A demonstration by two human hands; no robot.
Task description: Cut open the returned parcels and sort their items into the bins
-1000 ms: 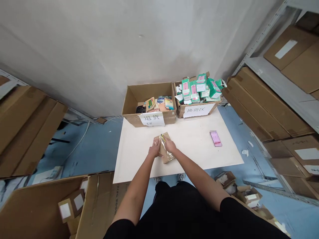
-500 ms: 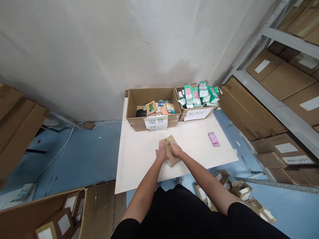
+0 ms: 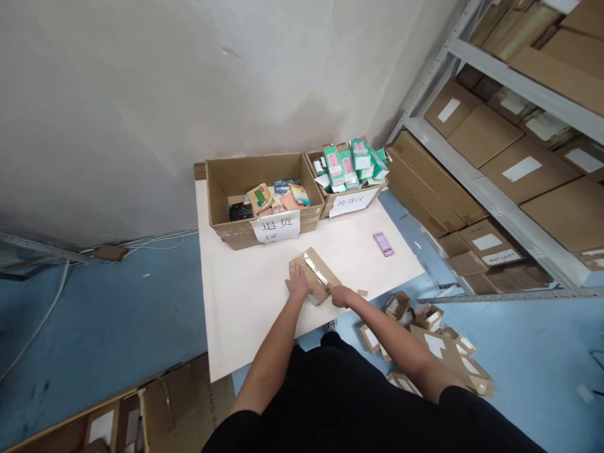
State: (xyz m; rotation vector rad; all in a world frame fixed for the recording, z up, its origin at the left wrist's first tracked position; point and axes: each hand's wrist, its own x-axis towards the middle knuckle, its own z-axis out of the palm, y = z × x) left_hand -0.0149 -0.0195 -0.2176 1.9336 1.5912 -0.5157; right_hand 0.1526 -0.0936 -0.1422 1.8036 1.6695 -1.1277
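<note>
A small brown cardboard box point(image 3: 315, 277) with a strip of clear tape along its top lies on the white table point(image 3: 245, 296). My left hand point(image 3: 297, 283) rests flat on the box's left side, fingers spread. At the box's near right corner, my right hand point(image 3: 340, 294) is closed in a fist just off the end of the tape strip. It seems to pinch a thin tool that is hidden inside the fist.
Two open cartons with paper labels stand at the table's far edge: the left one point(image 3: 221, 189) holds mixed small packs, the right one point(image 3: 352, 202) green-and-white boxes. A pink item point(image 3: 382, 244) lies at the right. Small boxes point(image 3: 425, 327) litter the floor beside metal shelves point(image 3: 495, 207).
My right hand has slid from the far end of the box's tape strip to its near corner. The left hand stayed on the box. The camera view swung to the right.
</note>
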